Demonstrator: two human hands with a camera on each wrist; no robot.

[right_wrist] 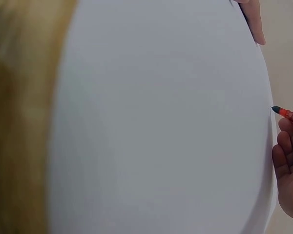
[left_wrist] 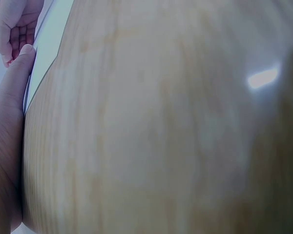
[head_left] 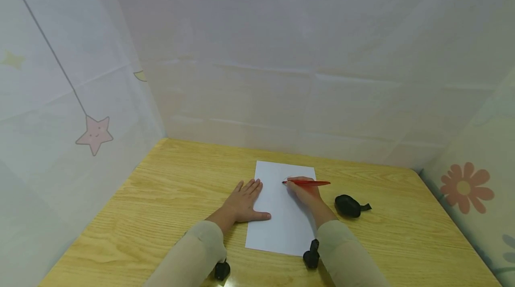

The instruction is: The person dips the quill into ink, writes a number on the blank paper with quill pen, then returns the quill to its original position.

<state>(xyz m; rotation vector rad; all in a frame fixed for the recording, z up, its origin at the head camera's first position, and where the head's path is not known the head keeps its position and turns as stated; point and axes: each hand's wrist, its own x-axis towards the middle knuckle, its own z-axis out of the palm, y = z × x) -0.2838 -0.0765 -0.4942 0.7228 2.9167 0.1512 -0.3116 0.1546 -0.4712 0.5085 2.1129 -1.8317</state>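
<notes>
Head view, and the right hand (head_left: 305,194) grips a red pen (head_left: 320,183), paper (head_left: 277,232) beneath it; leftward, the left hand (head_left: 243,203) lies flat, thumb splayed: steady pressure there should stop the paper slipping.

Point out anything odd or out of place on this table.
Nothing looks spilled or damaged. One mild oddity: the black bulb-shaped object right of the paper; its link to the red pen is unclear.
</notes>
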